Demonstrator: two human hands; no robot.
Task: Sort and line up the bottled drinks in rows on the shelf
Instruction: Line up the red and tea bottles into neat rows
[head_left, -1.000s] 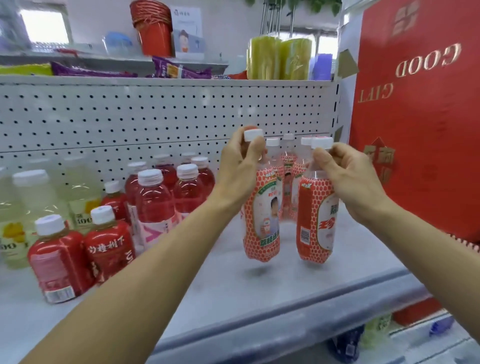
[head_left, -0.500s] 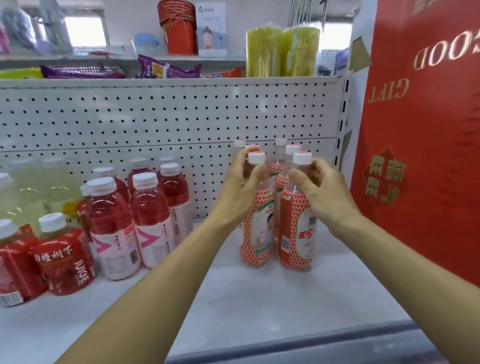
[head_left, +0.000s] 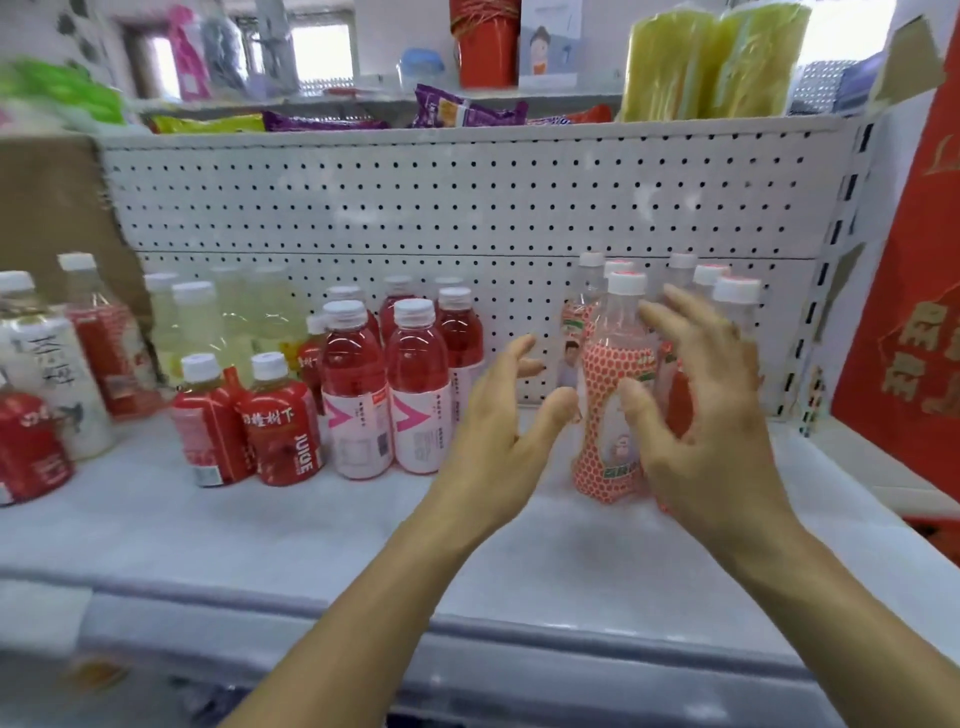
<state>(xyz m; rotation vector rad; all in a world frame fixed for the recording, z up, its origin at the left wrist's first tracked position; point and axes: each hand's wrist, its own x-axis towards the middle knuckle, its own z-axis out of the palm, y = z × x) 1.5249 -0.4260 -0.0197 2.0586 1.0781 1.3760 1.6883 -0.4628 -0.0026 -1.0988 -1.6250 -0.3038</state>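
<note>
standing bottles (head_left: 610, 415) crowd a white shelf (head_left: 311, 530); both hands' fingers (head_left: 670, 322) spread.

- Bottles (head_left: 610, 415): clear glossy plastic, white ribbed caps, printed shrink-film labels.
- Shelf (head_left: 311, 525): pale, matt, smooth.
- Back panel (head_left: 467, 208): white painted perforated metal.
- Snack packets (head_left: 467, 111): shiny foil-like wrap.

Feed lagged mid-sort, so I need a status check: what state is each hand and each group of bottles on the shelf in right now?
Left hand: open, holding nothing.
Right hand: open, fingers spread, in front of the patterned bottles.
Front patterned bottle: upright, capped, released.
Pink drink bottles: upright, capped, in rows.
Red juice bottles: upright, capped, side by side.
Pale yellow bottles: upright at the back.
</note>
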